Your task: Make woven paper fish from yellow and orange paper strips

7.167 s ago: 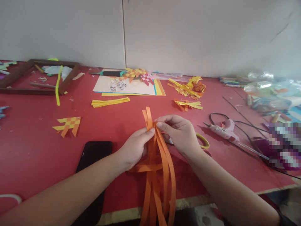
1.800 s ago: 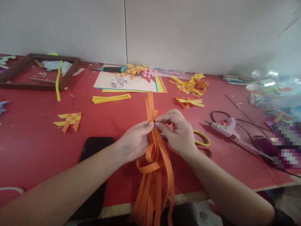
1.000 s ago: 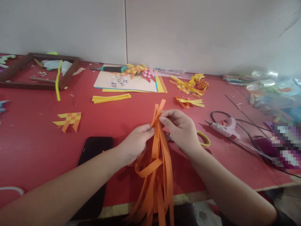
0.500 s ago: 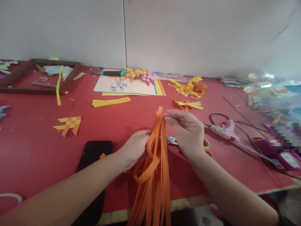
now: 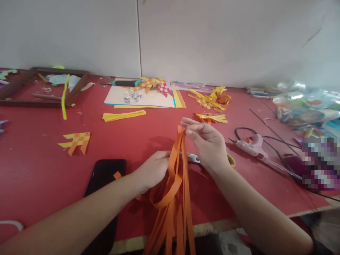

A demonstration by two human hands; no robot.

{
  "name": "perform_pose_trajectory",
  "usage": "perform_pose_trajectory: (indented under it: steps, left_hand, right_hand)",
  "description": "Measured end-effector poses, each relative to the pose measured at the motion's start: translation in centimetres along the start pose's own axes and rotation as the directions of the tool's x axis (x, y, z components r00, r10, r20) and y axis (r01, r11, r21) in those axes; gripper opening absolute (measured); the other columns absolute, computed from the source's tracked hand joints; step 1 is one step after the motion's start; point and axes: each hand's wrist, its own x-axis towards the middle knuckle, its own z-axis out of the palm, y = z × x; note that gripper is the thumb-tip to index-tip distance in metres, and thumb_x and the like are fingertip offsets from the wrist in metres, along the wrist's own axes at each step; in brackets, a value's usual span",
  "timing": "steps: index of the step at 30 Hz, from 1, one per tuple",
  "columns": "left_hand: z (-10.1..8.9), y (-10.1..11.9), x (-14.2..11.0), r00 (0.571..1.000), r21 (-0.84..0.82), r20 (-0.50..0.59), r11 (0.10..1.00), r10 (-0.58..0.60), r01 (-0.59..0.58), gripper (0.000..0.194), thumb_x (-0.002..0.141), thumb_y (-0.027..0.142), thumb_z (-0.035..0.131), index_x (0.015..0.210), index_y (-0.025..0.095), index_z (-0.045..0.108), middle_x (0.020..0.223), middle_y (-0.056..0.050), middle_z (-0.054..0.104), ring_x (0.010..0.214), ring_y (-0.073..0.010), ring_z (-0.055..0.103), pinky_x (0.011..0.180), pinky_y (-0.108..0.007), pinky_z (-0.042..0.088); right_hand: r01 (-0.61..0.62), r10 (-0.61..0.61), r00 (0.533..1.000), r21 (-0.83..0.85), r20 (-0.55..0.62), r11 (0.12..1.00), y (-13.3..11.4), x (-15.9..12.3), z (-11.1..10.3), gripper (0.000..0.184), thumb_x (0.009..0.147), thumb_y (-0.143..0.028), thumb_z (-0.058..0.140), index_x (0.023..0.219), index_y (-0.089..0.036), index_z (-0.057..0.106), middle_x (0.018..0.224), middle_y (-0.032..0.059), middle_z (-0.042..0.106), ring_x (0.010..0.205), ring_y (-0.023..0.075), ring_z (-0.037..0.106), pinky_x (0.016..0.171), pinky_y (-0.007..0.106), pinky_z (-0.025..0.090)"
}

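And here you are with the orange strips (image 5: 172, 193) hanging between your hands, tails dropping past the near edge of the table (image 5: 212, 209). Your right hand (image 5: 209, 145) pinches their top, thumb against fingers; your left hand (image 5: 152, 171) sits lower, its fingertips behind the paper, so I can't tell whether it grips. It'd be wise to pinch lightly, level the ends, and ease that mid-length loop free without creasing it. Now the change: seven seconds back your hands nearly met at the top with ends standing tall; now they're apart, only a stub shows, more of the scissors (image 5: 193, 158) appears, and an orange end pokes out beside the phone (image 5: 108, 170).
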Motion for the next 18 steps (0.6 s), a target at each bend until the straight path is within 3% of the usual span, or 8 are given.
perform_pose_trajectory:
  steps: [3, 7, 10, 13, 15, 18]
  left_hand:
    - [0.1, 0.1, 0.0, 1.000, -0.027, -0.002, 1.000, 0.012, -0.012, 0.028, 0.081, 0.011, 0.051, 0.083, 0.020, 0.077, 0.074, -0.005, 0.074, 0.066, -0.0168, 0.064, 0.068, -0.028, 0.048]
    - [0.4, 0.3, 0.0, 0.998, -0.077, -0.062, 0.997, -0.030, 0.025, 0.022, 0.082, 0.011, 0.054, 0.083, 0.017, 0.076, 0.074, -0.005, 0.073, 0.068, -0.0166, 0.065, 0.071, -0.029, 0.049]
    - [0.7, 0.9, 0.1, 0.986, -0.252, -0.145, 0.967, -0.083, 0.044, 0.021, 0.086, 0.016, 0.053, 0.079, 0.014, 0.072, 0.070, -0.005, 0.071, 0.063, -0.0149, 0.064, 0.064, -0.026, 0.049]
    - [0.9, 1.5, 0.2, 0.965, -0.424, -0.185, 0.901, -0.187, 0.093, 0.033, 0.094, 0.030, 0.047, 0.075, 0.014, 0.069, 0.064, -0.005, 0.067, 0.054, -0.0141, 0.061, 0.057, -0.026, 0.049]
    - [0.9, 1.7, 0.2, 0.952, -0.442, -0.228, 0.893, -0.205, 0.086, 0.036, 0.096, 0.034, 0.045, 0.078, 0.013, 0.068, 0.065, -0.006, 0.068, 0.054, -0.0146, 0.062, 0.057, -0.027, 0.050]
    - [0.7, 1.3, 0.3, 0.955, -0.357, -0.270, 0.934, -0.125, 0.021, 0.030, 0.096, 0.032, 0.047, 0.086, 0.013, 0.069, 0.071, -0.007, 0.071, 0.062, -0.0162, 0.066, 0.064, -0.028, 0.053]
  right_hand:
    - [-0.038, 0.039, 0.999, 0.026, -0.007, 0.999, 0.3, 0.1, -0.1, 0.009, 0.078, -0.027, 0.074, 0.082, -0.023, 0.068, 0.104, 0.0025, 0.071, 0.098, 0.0160, 0.067, 0.097, 0.039, 0.052]
    - [0.002, 0.001, 0.996, 0.035, -0.090, 0.999, 0.5, 0.4, -0.2, 0.012, 0.073, -0.027, 0.078, 0.080, -0.023, 0.069, 0.091, 0.0002, 0.067, 0.088, 0.0134, 0.064, 0.089, 0.033, 0.054]
    - [0.006, 0.004, 0.994, 0.089, -0.108, 0.996, 0.3, 0.5, -0.1, 0.013, 0.071, -0.028, 0.079, 0.079, -0.024, 0.069, 0.095, 0.0008, 0.069, 0.092, 0.0140, 0.065, 0.090, 0.033, 0.053]
    - [-0.037, 0.043, 0.996, 0.078, -0.076, 0.996, 0.1, 0.3, 0.1, 0.015, 0.071, -0.031, 0.080, 0.078, -0.023, 0.068, 0.101, 0.0025, 0.071, 0.096, 0.0162, 0.066, 0.089, 0.034, 0.055]
    - [-0.085, 0.086, 0.996, 0.038, -0.033, 0.996, -0.1, -0.1, 0.2, 0.016, 0.072, -0.033, 0.079, 0.079, -0.023, 0.068, 0.095, 0.0017, 0.072, 0.088, 0.0155, 0.067, 0.080, 0.031, 0.057]
    - [-0.177, 0.177, 0.984, -0.017, 0.030, 0.984, -0.3, -0.6, 0.4, 0.018, 0.074, -0.035, 0.078, 0.080, -0.023, 0.067, 0.081, -0.0009, 0.071, 0.067, 0.0131, 0.065, 0.057, 0.026, 0.057]
